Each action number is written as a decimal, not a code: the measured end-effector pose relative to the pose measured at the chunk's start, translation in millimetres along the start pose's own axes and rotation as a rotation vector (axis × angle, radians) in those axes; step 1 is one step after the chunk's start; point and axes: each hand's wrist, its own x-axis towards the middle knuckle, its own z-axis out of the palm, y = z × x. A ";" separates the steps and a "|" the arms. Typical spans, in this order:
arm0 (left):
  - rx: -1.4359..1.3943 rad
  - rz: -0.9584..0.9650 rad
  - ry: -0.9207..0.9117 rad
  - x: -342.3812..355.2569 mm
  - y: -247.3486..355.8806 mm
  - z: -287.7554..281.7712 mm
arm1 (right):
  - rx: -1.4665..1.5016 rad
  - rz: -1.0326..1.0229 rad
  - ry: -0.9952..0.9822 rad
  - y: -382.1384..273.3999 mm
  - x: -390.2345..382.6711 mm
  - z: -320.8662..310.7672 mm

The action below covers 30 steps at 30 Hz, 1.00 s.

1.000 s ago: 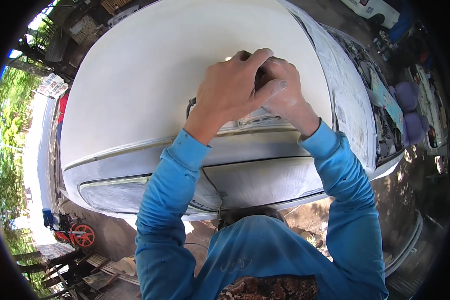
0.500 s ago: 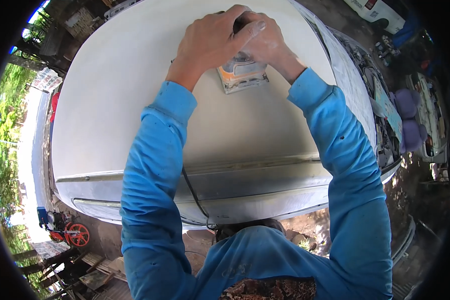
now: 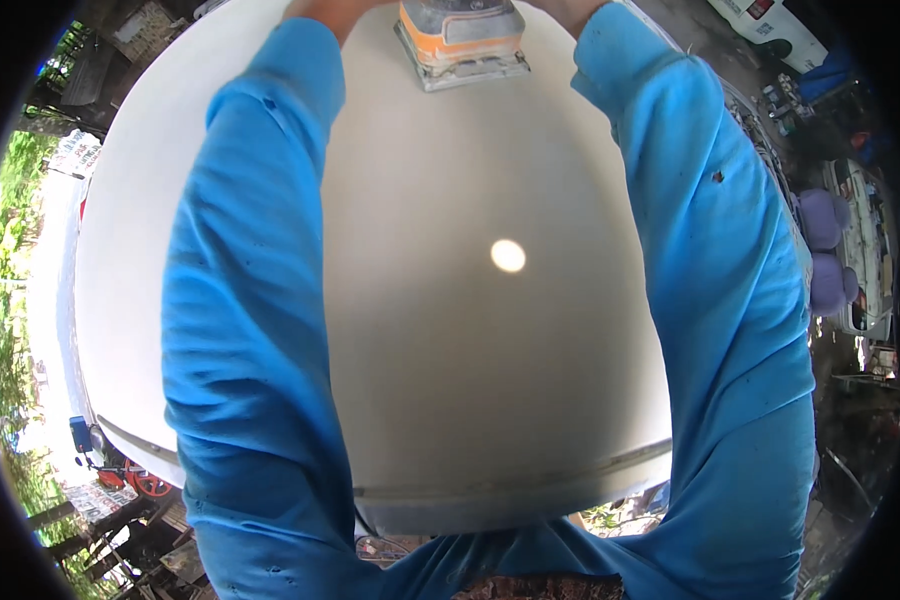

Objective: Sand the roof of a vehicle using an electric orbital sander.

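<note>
An orange and grey electric sander [image 3: 462, 40] sits flat on the pale car roof [image 3: 420, 330], close to the upper edge of the view. My left hand [image 3: 332, 12] and my right hand [image 3: 566, 10] reach to either side of it. Only the wrist ends of both hands show; the fingers and the sander's top are cut off by the frame. The sander keeps its place between my wrists, as in the grip seen just before. Blue sleeves cover both my arms, stretched far out over the roof. A bright round spot of light [image 3: 508, 256] lies on the dull surface.
The roof's near edge has a dark seam [image 3: 530, 478] close to my body. At the right stand purple seats [image 3: 826, 240] and a white vehicle [image 3: 775, 30]. A red-wheeled machine [image 3: 150, 480] stands at the lower left, below a sunlit strip and greenery.
Both arms have stretched away from me and the sander has slid farther across the roof with them. My body has leaned in over the near edge. The hands have mostly left the view.
</note>
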 end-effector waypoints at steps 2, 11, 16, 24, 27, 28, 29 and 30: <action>0.160 0.220 0.216 10.0 -30.9 16.0 | 0.045 -0.064 0.090 17.2 17.4 21.0; -0.198 0.042 0.052 34.1 -84.5 23.6 | 0.241 0.086 0.104 34.4 54.2 65.0; 0.065 0.054 -0.017 13.5 -68.8 12.8 | 0.292 0.092 0.107 16.7 52.1 51.0; -0.188 -0.221 -0.004 -34.7 29.5 -27.3 | 0.301 0.292 -0.035 -51.6 -6.9 -24.2; -0.230 -0.350 -0.043 -44.1 77.9 -54.1 | 0.282 0.342 -0.104 -75.5 -22.8 -55.3; -0.244 -0.409 -0.070 -45.7 90.6 -61.1 | 0.284 0.365 -0.108 -81.5 -27.0 -65.7; -0.239 -0.402 -0.068 -48.7 102.6 -67.2 | 0.298 0.374 -0.117 -88.6 -32.7 -76.9; -0.288 -0.427 -0.066 -53.5 113.9 -72.0 | 0.296 0.376 -0.112 -95.9 -39.0 -88.7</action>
